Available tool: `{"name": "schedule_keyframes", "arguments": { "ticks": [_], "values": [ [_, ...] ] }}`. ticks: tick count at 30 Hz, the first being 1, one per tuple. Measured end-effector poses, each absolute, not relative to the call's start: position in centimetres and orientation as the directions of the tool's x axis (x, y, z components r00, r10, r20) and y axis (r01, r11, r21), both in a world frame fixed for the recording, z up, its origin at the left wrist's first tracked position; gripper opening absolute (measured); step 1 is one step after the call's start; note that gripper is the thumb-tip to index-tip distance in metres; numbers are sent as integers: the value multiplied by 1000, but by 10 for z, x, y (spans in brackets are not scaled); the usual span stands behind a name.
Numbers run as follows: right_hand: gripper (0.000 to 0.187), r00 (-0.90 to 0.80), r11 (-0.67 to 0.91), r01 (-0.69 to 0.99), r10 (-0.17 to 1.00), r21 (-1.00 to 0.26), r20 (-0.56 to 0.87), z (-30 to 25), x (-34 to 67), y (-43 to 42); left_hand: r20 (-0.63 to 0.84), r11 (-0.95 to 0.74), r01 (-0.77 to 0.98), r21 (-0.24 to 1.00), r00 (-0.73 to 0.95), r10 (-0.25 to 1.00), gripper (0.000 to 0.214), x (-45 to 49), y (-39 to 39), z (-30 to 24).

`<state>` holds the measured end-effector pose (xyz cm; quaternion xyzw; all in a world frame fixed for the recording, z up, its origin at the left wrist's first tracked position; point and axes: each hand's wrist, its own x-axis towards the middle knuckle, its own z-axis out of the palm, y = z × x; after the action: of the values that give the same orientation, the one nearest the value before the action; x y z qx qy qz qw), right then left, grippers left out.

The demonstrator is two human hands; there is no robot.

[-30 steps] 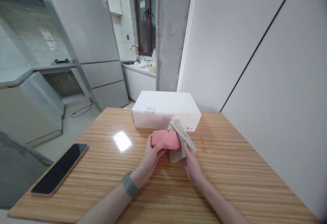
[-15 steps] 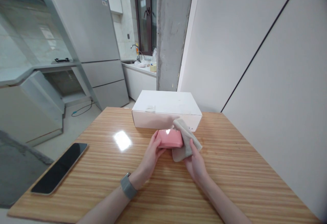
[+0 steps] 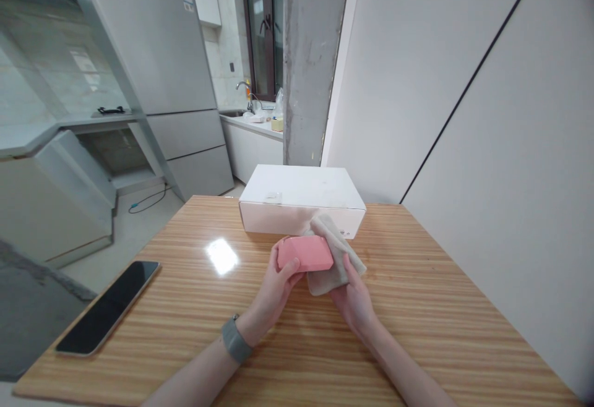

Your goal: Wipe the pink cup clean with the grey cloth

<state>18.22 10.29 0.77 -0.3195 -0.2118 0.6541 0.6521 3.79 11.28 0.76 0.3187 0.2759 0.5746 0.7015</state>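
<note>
My left hand [image 3: 275,295] grips a small pink case [image 3: 306,253] by its left end, holding it just above the wooden table [image 3: 417,333]. A beige cloth [image 3: 333,252] is pinched in my right hand [image 3: 355,299] and lies against the right end of the pink case. Both hands are in front of a closed white box [image 3: 301,200], which sits at the far side of the table. A grey band circles my left wrist.
A black phone [image 3: 109,305] lies face up near the table's left edge. The white wall runs close along the right. Beyond the table are a grey fridge [image 3: 158,60], a concrete pillar [image 3: 310,54] and a counter with a sink.
The pink case has tilted and shifted slightly left in my left hand. The cloth in my right hand has slid a little along the case's right end.
</note>
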Motion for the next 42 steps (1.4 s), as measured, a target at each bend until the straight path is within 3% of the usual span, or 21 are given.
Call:
{"name": "schedule_keyframes", "arguments": {
  "ticks": [5,12,16,21,26,29,35,38,42],
  "values": [
    [47,148,6,-639,982,-769,-115,-7,180,103,27,-28,-408,912,-8,1000,73,39,114,9],
    [53,183,-54,-593,963,-803,-200,-29,180,100,16,-37,-258,965,-85,996,85,33,118,9],
    [50,159,-60,-631,966,-773,-206,-19,180,101,-12,10,-364,931,-4,1000,96,31,123,1],
    [48,203,-26,-701,951,-713,-234,-4,185,107,-122,174,-558,812,129,984,67,28,130,-8],
    [44,132,-54,-735,966,-676,-221,3,189,107,14,37,-482,876,103,995,55,27,126,-2],
    [44,87,-70,-743,976,-665,-200,7,187,104,80,-20,-523,852,94,992,48,29,122,-1],
    [47,60,-91,-742,978,-664,-201,8,185,99,38,177,-706,685,278,960,56,32,120,-4],
    [47,75,-89,-726,975,-682,-207,5,184,99,22,174,-677,715,271,962,57,31,121,-2],
    [47,69,-54,-702,987,-710,-143,3,180,99,69,7,-573,820,112,991,73,32,124,-6]
  ]
}}
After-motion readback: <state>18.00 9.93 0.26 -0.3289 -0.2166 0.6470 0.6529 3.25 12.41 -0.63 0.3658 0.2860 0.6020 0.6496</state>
